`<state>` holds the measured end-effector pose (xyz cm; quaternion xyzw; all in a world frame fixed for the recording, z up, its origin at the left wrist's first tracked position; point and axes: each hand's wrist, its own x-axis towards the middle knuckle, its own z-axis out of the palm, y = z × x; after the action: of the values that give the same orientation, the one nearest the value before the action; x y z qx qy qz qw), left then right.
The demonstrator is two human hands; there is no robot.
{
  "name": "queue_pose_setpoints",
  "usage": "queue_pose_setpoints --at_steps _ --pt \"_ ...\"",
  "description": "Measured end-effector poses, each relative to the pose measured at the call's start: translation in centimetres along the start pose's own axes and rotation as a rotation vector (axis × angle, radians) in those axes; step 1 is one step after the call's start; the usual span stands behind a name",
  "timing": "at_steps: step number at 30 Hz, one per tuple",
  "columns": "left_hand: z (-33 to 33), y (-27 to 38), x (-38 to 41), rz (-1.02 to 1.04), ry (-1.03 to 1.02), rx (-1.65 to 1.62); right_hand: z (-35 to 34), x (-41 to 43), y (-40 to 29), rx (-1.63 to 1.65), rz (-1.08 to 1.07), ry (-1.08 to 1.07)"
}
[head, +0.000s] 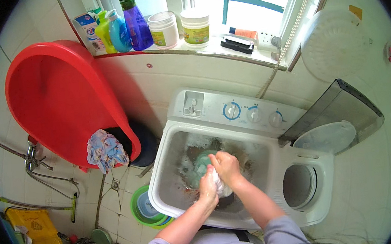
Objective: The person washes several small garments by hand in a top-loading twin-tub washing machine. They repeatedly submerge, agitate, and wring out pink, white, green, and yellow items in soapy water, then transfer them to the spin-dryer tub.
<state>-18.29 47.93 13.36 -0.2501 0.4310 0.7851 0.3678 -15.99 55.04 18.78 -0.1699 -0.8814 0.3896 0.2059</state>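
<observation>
Both of my hands grip a bunched white wet cloth [222, 185] over the wash tub [165, 170] of a twin-tub washing machine. My left hand [207, 187] holds it from the left, and my right hand [226, 166] closes on it from the right and above. Sudsy, murky water lies in the tub below. A pale green cloth [200, 167] is partly in that water, just left of my hands. Dials [232, 110] line the machine's back panel. To the right, the round spin tub [298, 188] stands uncovered, with its dark hinged lid [336, 119] raised.
A large red plastic tub [62, 99] leans at the left, a patterned cloth [105, 150] on its lower rim. Green and blue basins [142, 211] sit on the floor beside the machine. Bottles [135, 25] and jars [196, 28] line the windowsill. A yellow caution bucket [35, 232] stands lower left.
</observation>
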Motion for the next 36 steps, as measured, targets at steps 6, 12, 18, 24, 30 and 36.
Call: queue_pose_setpoints --at_steps 6,12,18,24,30,36 --pt "-1.0 1.2 0.1 -0.071 -0.559 -0.230 1.5 0.1 0.8 0.033 -0.289 -0.010" --pt "-1.1 0.1 0.7 -0.063 -0.342 -0.254 2.3 -0.6 1.5 0.118 0.075 0.014" --pt "-2.2 0.8 1.1 -0.130 0.072 -0.141 2.2 -1.1 1.5 0.033 0.306 -0.099" --pt "-1.9 0.3 1.2 -0.061 -0.530 -0.227 2.2 -1.9 1.0 0.180 -0.141 0.021" --pt "-2.8 -0.8 2.4 -0.101 -0.386 -0.234 2.6 -1.5 1.8 0.091 0.055 -0.090" --pt "-3.4 -0.4 1.0 -0.134 -0.077 0.073 3.0 -1.0 3.5 0.045 0.337 -0.098"
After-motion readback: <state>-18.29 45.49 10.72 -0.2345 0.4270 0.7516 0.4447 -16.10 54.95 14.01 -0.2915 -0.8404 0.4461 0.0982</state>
